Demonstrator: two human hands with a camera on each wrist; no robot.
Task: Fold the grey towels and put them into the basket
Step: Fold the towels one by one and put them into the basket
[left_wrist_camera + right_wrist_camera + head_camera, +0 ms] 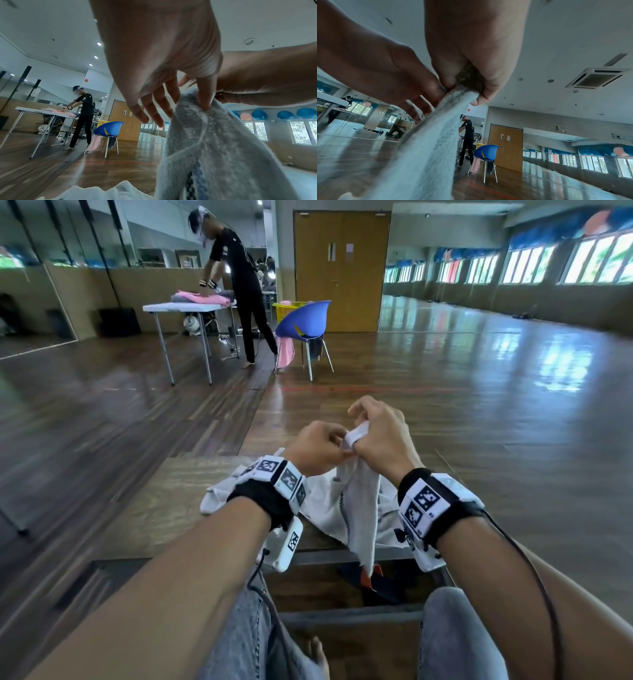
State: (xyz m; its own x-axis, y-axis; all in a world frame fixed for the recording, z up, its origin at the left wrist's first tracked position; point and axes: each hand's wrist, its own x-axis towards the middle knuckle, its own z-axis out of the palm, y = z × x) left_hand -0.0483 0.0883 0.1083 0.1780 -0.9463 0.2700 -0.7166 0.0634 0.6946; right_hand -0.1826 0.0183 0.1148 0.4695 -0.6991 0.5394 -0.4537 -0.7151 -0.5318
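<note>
A grey towel (pixel 356 508) hangs from both hands above a low wooden table (pixel 161 508), its lower end draped over the table's near edge. My left hand (pixel 320 445) pinches the towel's top edge; in the left wrist view the thumb (pixel 204 100) presses on the towel (pixel 223 155) while the other fingers (pixel 150 112) spread loosely. My right hand (pixel 375 433) grips the same edge close beside it, with a bunch of cloth sticking out of the fist. The right wrist view shows thumb and fingers (pixel 481 94) curled round the towel (pixel 423 148). No basket shows near me.
More pale cloth (pixel 214 496) lies on the table under my left wrist. Far ahead another person (pixel 246 289) works at a white folding table (pixel 185 308) with pink cloth. A blue chair (pixel 305 320) and a yellow basket (pixel 289 307) stand beside it. Polished wooden floor surrounds me.
</note>
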